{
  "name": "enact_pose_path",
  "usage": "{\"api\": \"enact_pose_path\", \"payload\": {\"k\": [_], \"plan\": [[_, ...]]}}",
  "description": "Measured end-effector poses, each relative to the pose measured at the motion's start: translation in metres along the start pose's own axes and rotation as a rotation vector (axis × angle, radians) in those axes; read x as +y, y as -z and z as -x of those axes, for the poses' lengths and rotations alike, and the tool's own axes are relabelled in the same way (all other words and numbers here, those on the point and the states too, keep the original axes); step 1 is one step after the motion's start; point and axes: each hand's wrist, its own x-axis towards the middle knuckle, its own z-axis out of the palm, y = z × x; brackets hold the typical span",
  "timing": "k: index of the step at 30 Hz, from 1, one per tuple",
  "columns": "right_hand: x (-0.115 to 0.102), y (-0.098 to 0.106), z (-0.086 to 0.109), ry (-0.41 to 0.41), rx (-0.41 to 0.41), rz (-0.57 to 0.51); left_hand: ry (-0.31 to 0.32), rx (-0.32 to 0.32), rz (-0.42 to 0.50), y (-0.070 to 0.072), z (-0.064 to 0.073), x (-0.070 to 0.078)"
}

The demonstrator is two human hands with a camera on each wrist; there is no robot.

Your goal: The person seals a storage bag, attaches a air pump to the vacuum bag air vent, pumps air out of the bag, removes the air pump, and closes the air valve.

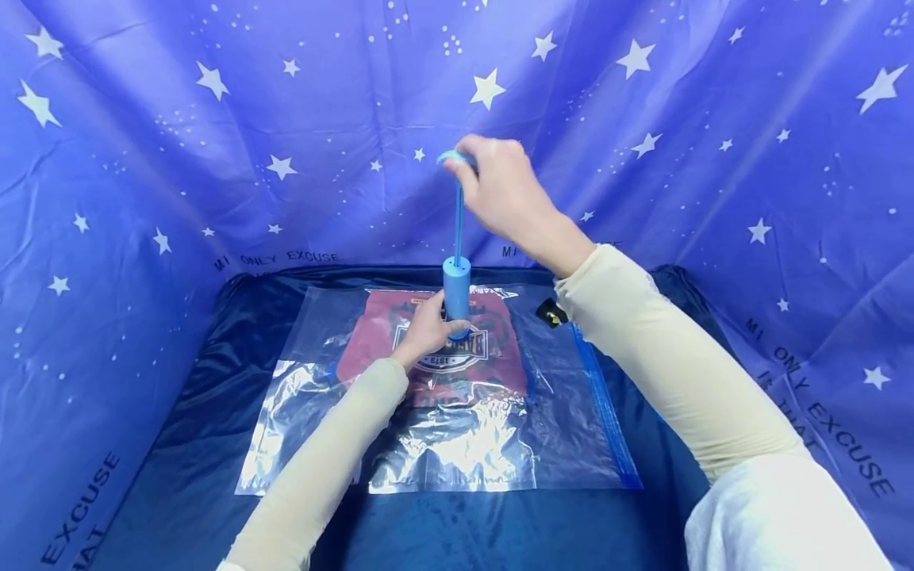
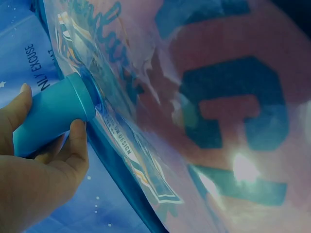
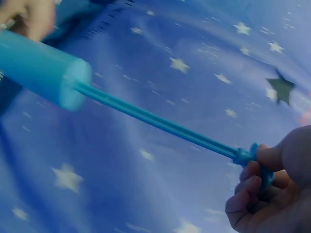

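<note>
A blue hand pump (image 1: 457,289) stands upright on a clear plastic vacuum bag (image 1: 564,412) that holds a folded red printed garment (image 1: 357,349). My left hand (image 1: 427,327) grips the lower part of the pump's barrel (image 2: 53,114), its base against the bag. High above, my right hand (image 1: 503,186) holds the pump's handle (image 3: 265,170), fingers curled round it. Between barrel and handle the thin blue rod (image 3: 155,119) is drawn far out. The bag's valve is hidden under the pump.
A blue zip strip (image 1: 603,404) runs along the bag's right edge. Near it lies a small black item (image 1: 551,312) with a pale mark. Dark blue cloth (image 1: 186,468) covers the table, and purple star-patterned curtains (image 1: 321,95) enclose its back and sides.
</note>
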Motion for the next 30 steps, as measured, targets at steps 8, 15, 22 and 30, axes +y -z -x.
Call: {"api": "enact_pose_path", "payload": {"k": [8, 15, 22, 30], "plan": [[0.043, -0.074, 0.034, -0.072, -0.245, 0.032, -0.003, -0.003, -0.039, 0.000, 0.000, -0.002], [0.038, -0.067, 0.031, -0.070, -0.222, 0.009, -0.013, -0.005, -0.025, -0.001, -0.002, -0.003], [0.001, -0.011, 0.003, -0.007, -0.019, -0.042, -0.014, -0.004, -0.002, 0.000, 0.000, -0.004], [-0.009, 0.010, -0.001, 0.029, 0.074, -0.031, -0.002, -0.012, 0.037, 0.000, 0.002, 0.000]]}}
